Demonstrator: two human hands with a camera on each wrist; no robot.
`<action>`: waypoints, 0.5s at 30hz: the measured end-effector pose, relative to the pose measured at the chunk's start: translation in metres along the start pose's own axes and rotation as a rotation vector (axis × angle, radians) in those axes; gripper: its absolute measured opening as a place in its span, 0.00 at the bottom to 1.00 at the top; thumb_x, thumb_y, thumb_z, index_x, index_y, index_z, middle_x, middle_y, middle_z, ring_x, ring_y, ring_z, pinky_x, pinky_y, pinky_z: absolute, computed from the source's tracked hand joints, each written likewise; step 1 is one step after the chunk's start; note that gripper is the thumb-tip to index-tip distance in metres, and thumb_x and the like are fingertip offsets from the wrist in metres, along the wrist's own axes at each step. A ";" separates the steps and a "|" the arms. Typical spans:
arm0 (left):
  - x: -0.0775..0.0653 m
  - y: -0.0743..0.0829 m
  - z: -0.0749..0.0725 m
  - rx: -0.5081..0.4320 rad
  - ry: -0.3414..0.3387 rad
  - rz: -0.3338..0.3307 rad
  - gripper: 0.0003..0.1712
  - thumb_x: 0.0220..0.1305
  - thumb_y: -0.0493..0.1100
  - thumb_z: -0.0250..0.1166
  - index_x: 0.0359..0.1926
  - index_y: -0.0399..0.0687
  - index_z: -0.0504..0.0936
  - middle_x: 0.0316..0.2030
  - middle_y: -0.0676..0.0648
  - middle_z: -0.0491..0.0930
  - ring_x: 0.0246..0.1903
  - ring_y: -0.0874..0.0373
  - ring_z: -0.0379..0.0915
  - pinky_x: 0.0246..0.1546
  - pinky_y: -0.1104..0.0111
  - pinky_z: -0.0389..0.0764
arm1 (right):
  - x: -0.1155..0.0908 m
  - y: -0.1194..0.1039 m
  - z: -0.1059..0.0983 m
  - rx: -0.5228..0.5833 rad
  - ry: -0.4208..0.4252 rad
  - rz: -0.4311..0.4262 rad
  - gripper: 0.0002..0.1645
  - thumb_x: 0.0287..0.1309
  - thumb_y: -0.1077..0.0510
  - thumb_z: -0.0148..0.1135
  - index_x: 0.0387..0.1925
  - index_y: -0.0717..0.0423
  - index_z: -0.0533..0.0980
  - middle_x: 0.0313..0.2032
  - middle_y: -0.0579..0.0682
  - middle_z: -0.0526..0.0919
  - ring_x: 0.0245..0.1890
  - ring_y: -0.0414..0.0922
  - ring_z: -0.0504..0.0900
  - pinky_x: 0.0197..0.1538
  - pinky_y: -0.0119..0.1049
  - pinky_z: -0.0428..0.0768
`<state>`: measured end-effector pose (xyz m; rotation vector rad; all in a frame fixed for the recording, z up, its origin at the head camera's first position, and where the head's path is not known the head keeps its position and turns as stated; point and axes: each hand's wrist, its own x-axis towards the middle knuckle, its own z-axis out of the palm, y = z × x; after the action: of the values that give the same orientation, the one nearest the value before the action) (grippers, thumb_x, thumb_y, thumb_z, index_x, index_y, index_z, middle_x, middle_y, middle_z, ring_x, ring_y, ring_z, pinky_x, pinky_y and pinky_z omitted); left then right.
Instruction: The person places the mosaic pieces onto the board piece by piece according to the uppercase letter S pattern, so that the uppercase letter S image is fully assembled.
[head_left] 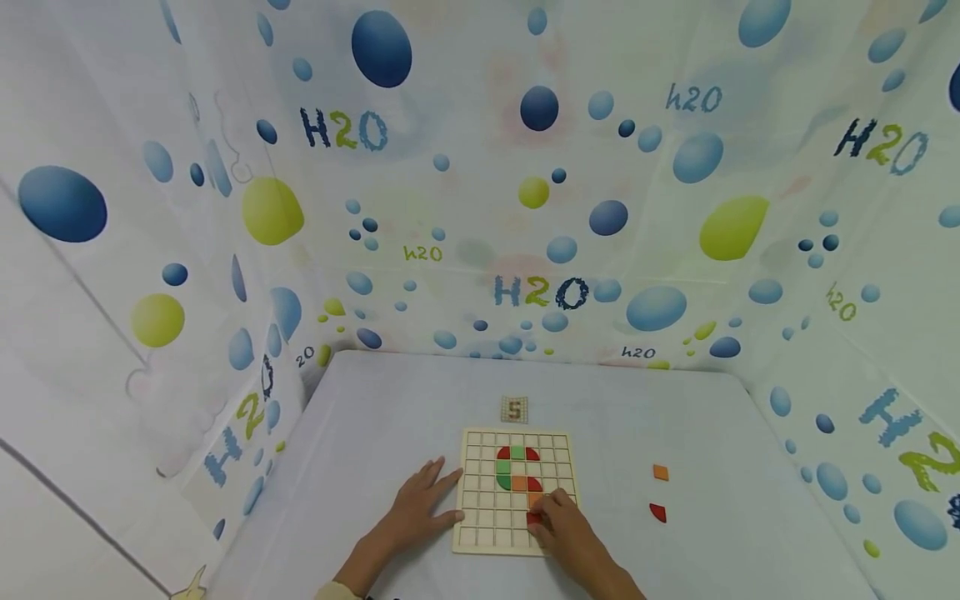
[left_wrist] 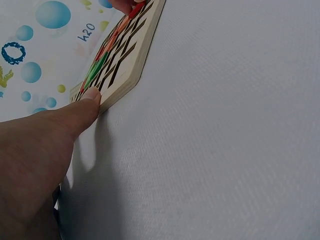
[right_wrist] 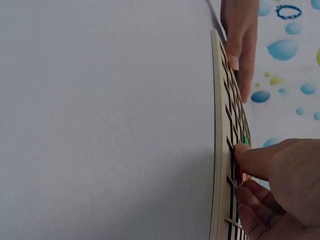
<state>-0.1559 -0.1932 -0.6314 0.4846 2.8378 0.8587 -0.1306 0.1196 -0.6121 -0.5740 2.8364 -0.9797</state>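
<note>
A square wooden grid board (head_left: 480,537) lies on the table, with red, green and orange tiles forming a curved line in its cells. My right hand (head_left: 570,533) pinches a red tile (head_left: 532,518) at the lower right of that line, just below an orange square tile (head_left: 535,500); its fingers partly hide the piece. In the right wrist view the thumb (right_wrist: 255,161) and fingers close around it, low over the grid. My left hand (head_left: 416,508) rests at the board's left edge, fingers spread, and in the left wrist view its thumb (left_wrist: 90,100) touches the rim.
To the right of the board lie a loose orange square tile (head_left: 660,472) and a red quarter-round tile (head_left: 657,512). Behind the board sits a small pattern card (head_left: 514,409) showing an S-like shape. A white cloth (head_left: 405,392) covers the table, and printed curtains surround it.
</note>
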 end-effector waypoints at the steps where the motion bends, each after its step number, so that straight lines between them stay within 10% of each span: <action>1: 0.000 0.000 0.000 0.000 0.001 0.000 0.44 0.69 0.69 0.65 0.79 0.56 0.69 0.81 0.36 0.56 0.81 0.33 0.49 0.77 0.34 0.55 | 0.000 -0.001 0.001 -0.014 0.014 -0.011 0.08 0.68 0.55 0.72 0.45 0.50 0.80 0.39 0.40 0.70 0.38 0.34 0.68 0.39 0.30 0.75; 15: -0.001 0.004 -0.002 -0.004 0.001 0.008 0.43 0.70 0.67 0.66 0.78 0.54 0.70 0.81 0.34 0.57 0.80 0.32 0.50 0.76 0.33 0.55 | 0.001 -0.007 -0.004 -0.124 0.013 -0.016 0.08 0.67 0.58 0.73 0.44 0.51 0.81 0.40 0.41 0.73 0.39 0.36 0.71 0.41 0.36 0.80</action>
<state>-0.1548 -0.1917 -0.6273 0.4953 2.8362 0.8662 -0.1300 0.1165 -0.6045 -0.6042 2.9243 -0.8168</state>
